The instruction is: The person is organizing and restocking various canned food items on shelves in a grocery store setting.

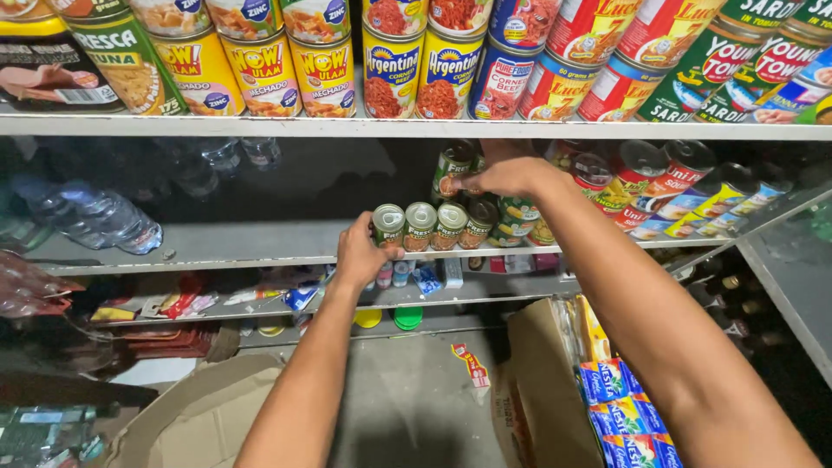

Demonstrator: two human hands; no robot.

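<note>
Head view: a green-labelled can (454, 166) sits raised above the middle shelf (260, 247), held by the right hand (507, 176), fingers closed around its side. Below it, a row of four small cans (433, 226) stands at the shelf's front edge. Left hand (362, 253) wraps the leftmost can (387, 226) of that row. More cans (641, 173) are stacked to the right. Water bottles (95, 217) lie at the shelf's left end. Top shelf carries large tins (416, 69). Open cardboard box (555, 381) below holds blue packets (624, 407).
</note>
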